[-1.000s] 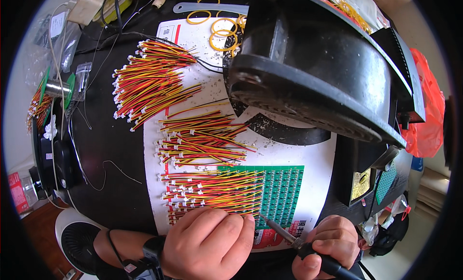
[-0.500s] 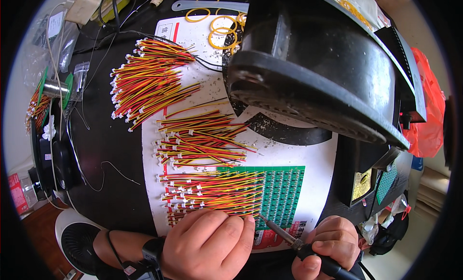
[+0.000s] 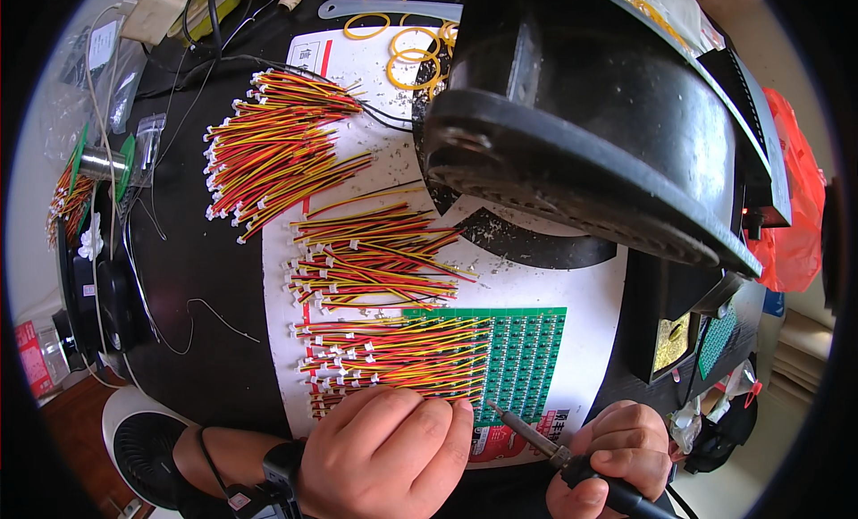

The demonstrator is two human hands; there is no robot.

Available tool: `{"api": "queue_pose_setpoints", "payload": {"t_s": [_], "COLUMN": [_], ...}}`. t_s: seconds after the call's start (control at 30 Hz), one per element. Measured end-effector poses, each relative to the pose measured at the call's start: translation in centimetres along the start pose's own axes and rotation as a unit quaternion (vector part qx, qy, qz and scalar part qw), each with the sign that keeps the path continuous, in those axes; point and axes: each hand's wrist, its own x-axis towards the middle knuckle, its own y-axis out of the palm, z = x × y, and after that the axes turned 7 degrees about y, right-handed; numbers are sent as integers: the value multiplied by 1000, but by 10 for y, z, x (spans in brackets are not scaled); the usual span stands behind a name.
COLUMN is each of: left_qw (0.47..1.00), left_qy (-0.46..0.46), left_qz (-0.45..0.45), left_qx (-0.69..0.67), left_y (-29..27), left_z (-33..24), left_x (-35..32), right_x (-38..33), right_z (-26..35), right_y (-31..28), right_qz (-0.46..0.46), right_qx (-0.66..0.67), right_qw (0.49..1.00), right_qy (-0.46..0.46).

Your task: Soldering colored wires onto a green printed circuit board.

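Several rows of red, yellow and black wires with white plugs (image 3: 357,349) lie over the left part of a green circuit board (image 3: 527,363). My left hand (image 3: 389,452) rests at the board's near edge, closed, with thumb and forefinger pinched on wires at their ends; the hand itself hides most of that grip. My right hand (image 3: 617,456) is closed around the dark handle of a soldering iron (image 3: 536,439). The iron's tip points up and left, just right of my left fingertips, over the board's near part.
Two more wire piles (image 3: 277,153) lie beyond the board. A large black fume extractor (image 3: 590,135) overhangs the far right. Yellow rubber bands (image 3: 416,59) lie at the back. A solder spool (image 3: 103,164) stands left, and a tip cleaner with gold wool (image 3: 672,345) stands right.
The soldering iron's tip has shifted slightly right and nearer, away from the wire ends; my right hand has moved a little right with it. My left hand stays in place.
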Motion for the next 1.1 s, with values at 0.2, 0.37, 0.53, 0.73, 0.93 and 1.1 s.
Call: {"api": "queue_pose_setpoints", "payload": {"t_s": [0.2, 0.37, 0.53, 0.73, 0.93, 1.1], "left_qw": [1000, 999, 999, 999, 999, 999], "left_qy": [-10, -8, -31, -39, -41, -36], "left_qz": [3, -52, -6, -4, -5, -7], "left_qx": [1, 9, -12, 13, 21, 25], "left_y": [0, 0, -9, -6, -5, -6], "left_z": [-1, -6, -11, -13, -14, -14], "left_x": [0, -4, -1, 0, -2, -2], "right_x": [-1, 1, 5, 7, 8, 9], "right_z": [1, 2, 5, 8, 9, 10], "right_y": [-1, -3, -8, -11, -11, -11], "right_qz": [2, 11, 57, 80, 97, 100], "right_qx": [-3, -7, -11, -13, -25, -29], "right_qw": [1000, 1000, 998, 996, 994, 994], "right_qy": [1, 2, 30, 44, 48, 43]}}
